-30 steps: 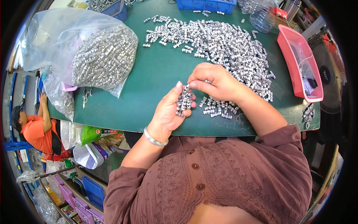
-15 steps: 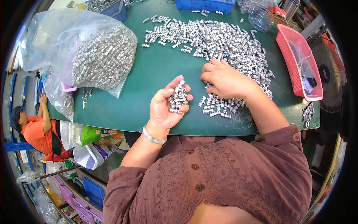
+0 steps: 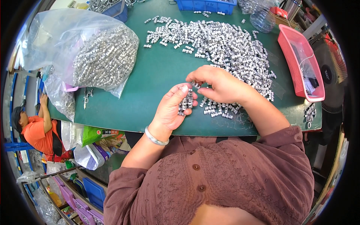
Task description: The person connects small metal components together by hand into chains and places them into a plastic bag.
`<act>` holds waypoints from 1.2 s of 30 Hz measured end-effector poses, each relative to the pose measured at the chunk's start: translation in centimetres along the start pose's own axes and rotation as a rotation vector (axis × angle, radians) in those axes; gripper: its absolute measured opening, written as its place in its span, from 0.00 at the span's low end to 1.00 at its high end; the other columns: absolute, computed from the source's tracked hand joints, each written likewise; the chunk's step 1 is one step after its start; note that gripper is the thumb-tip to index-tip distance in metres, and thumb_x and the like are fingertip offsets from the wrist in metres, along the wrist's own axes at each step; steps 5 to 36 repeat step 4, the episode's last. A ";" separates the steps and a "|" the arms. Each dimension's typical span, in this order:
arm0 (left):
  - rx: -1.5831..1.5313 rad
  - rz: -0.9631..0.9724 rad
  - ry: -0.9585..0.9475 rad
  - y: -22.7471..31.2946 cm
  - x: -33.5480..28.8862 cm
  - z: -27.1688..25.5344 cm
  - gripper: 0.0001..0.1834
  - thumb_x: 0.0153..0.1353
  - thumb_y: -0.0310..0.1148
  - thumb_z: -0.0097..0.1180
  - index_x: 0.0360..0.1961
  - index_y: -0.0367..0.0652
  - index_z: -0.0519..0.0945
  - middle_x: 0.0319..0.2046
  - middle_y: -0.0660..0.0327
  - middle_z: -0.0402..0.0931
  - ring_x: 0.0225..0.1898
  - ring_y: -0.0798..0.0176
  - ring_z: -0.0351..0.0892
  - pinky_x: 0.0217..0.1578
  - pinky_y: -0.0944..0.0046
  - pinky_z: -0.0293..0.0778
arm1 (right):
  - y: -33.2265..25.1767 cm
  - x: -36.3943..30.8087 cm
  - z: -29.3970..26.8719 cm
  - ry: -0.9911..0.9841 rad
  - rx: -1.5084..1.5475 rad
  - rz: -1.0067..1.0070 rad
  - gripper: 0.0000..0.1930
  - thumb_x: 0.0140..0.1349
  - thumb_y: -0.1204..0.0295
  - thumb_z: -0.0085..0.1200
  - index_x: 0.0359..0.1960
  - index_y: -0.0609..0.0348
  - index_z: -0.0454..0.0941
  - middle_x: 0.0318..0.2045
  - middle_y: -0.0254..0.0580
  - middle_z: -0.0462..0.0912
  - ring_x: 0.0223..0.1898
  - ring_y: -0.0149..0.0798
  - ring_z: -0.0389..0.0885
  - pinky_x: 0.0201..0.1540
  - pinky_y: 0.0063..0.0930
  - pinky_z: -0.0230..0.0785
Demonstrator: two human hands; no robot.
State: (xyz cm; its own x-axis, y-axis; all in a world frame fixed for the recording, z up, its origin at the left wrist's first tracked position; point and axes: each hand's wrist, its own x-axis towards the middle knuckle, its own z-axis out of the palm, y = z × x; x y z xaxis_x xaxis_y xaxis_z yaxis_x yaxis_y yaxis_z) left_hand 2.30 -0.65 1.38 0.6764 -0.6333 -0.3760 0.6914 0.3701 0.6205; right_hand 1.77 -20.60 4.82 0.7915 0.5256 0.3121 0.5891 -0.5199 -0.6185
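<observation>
My left hand (image 3: 169, 108) is curled around a small cluster of silvery metal fittings (image 3: 186, 102), short ribbed cylinders with ring-like ends. Its thumb lies across the top of the cluster. Close by, my right hand (image 3: 222, 84) reaches in from the right, thumb and fingers bent around one more fitting (image 3: 195, 85) at the left hand's fingertips. That piece is partly hidden by the fingers. Beyond my right hand spreads a large heap of the same fittings (image 3: 225, 41) on the green tabletop (image 3: 150, 71), with some loose ones under the right wrist.
A clear plastic bag (image 3: 107, 56) full of fittings stands at the left. Blue bins (image 3: 206, 5) line the far edge. At the right are a pink basket (image 3: 300, 63), a clear plastic jar (image 3: 262, 19) and a black fan (image 3: 328, 75). A person in orange (image 3: 39, 133) is at far left.
My right hand has moved left and nearer from the heap to my left hand, with a fitting at its fingertips. The left thumb has shifted over the held cluster.
</observation>
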 end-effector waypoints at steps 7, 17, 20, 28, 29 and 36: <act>0.119 0.047 0.037 0.0 0.2 0.3 0.15 0.61 0.39 0.53 0.47 0.46 0.72 0.32 0.59 0.75 0.30 0.63 0.76 0.18 0.75 0.68 | -1.1 0.2 0.4 0.070 0.079 0.065 0.22 0.47 0.79 0.55 0.47 0.59 0.69 0.33 0.47 0.78 0.38 0.48 0.76 0.40 0.39 0.69; 0.119 0.047 0.037 0.0 0.2 0.3 0.15 0.61 0.39 0.53 0.47 0.46 0.72 0.32 0.59 0.75 0.30 0.63 0.76 0.18 0.75 0.68 | -1.1 0.2 0.4 0.070 0.079 0.065 0.22 0.47 0.79 0.55 0.47 0.59 0.69 0.33 0.47 0.78 0.38 0.48 0.76 0.40 0.39 0.69; 0.119 0.047 0.037 0.0 0.2 0.3 0.15 0.61 0.39 0.53 0.47 0.46 0.72 0.32 0.59 0.75 0.30 0.63 0.76 0.18 0.75 0.68 | -1.1 0.2 0.4 0.070 0.079 0.065 0.22 0.47 0.79 0.55 0.47 0.59 0.69 0.33 0.47 0.78 0.38 0.48 0.76 0.40 0.39 0.69; 0.119 0.047 0.037 0.0 0.2 0.3 0.15 0.61 0.39 0.53 0.47 0.46 0.72 0.32 0.59 0.75 0.30 0.63 0.76 0.18 0.75 0.68 | -1.1 0.2 0.4 0.070 0.079 0.065 0.22 0.47 0.79 0.55 0.47 0.59 0.69 0.33 0.47 0.78 0.38 0.48 0.76 0.40 0.39 0.69; 0.119 0.047 0.037 0.0 0.2 0.3 0.15 0.61 0.39 0.53 0.47 0.46 0.72 0.32 0.59 0.75 0.30 0.63 0.76 0.18 0.75 0.68 | -1.1 0.2 0.4 0.070 0.079 0.065 0.22 0.47 0.79 0.55 0.47 0.59 0.69 0.33 0.47 0.78 0.38 0.48 0.76 0.40 0.39 0.69; 0.119 0.047 0.037 0.0 0.2 0.3 0.15 0.61 0.39 0.53 0.47 0.46 0.72 0.32 0.59 0.75 0.30 0.63 0.76 0.18 0.75 0.68 | -1.1 0.2 0.4 0.070 0.079 0.065 0.22 0.47 0.79 0.55 0.47 0.59 0.69 0.33 0.47 0.78 0.38 0.48 0.76 0.40 0.39 0.69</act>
